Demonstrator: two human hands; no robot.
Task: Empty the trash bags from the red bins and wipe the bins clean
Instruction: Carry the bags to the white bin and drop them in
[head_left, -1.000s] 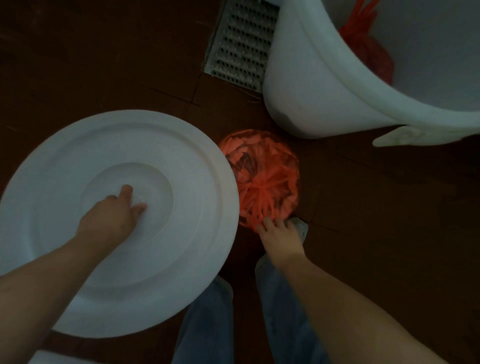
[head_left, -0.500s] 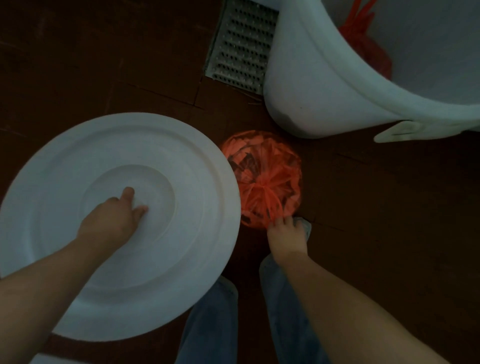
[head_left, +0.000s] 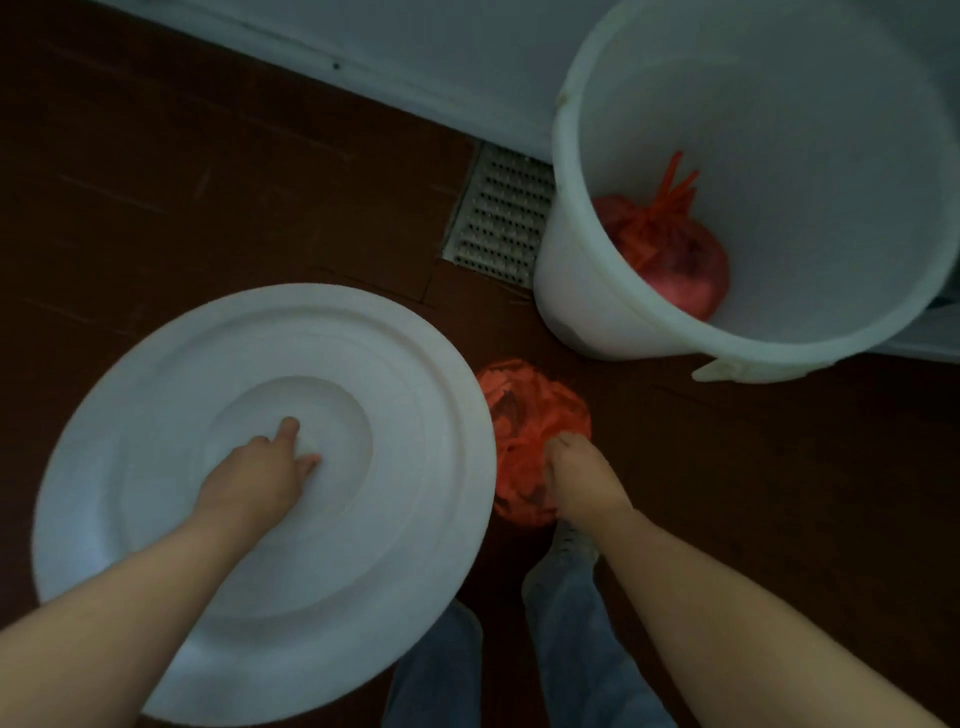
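Right hand (head_left: 582, 483): has advanced from the near edge of the red trash bag (head_left: 524, 410) onto its gathered top, and its fingers now curl down into the bunched plastic and grip it. Red trash bag: on the dark brown floor (head_left: 208, 182), between the white lid (head_left: 405, 493) and the white bucket (head_left: 587, 249), touching the lid's right edge in this view. Left hand (head_left: 254, 480): at the recessed centre of the lid as before, fingers curled in around a small raised knob, thumb and forefinger showing. White lid: large, round, ringed, tilted slightly. White bucket: upper right, open. Second red bag (head_left: 670, 265): tied, lying inside the bucket against its near wall. Metal drain grate (head_left: 501, 213): set in the floor, just left of the bucket. Jeans (head_left: 571, 623) and one shoe (head_left: 571, 543): below the right hand.
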